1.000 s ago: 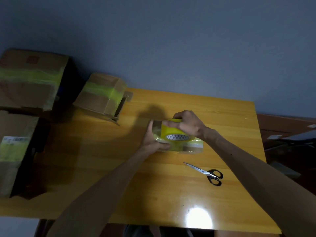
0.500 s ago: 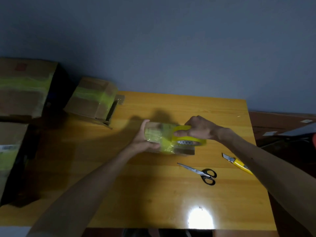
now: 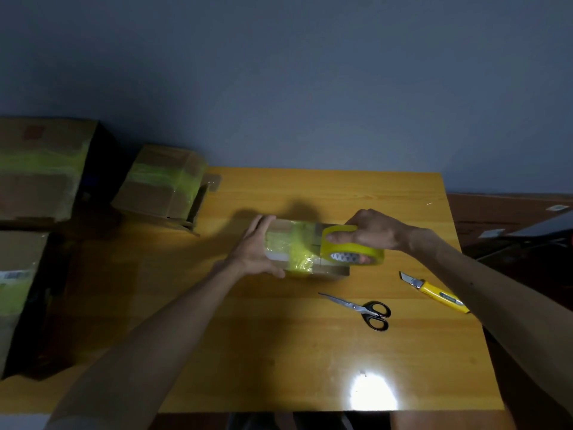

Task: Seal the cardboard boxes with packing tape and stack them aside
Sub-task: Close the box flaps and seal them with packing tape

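A small flat cardboard box (image 3: pixel 305 243) lies in the middle of the wooden table (image 3: pixel 279 352), wrapped across with yellow-green tape. My left hand (image 3: pixel 255 246) presses against the box's left end with straight fingers and the thumb along its near edge. My right hand (image 3: pixel 369 232) grips the yellow tape roll (image 3: pixel 352 251) at the box's right end, fingers over the rim. A strip of tape runs from the roll onto the box top.
Black-handled scissors (image 3: pixel 362 310) and a yellow utility knife (image 3: pixel 434 293) lie on the table right of the box. A taped box (image 3: pixel 161 184) sits at the far left corner. Larger taped boxes (image 3: pixel 40 169) stand off the table's left side.
My right hand has pulled the tape roll rightward off the box top to its right end. My left hand stays on the left end. The utility knife came into view.
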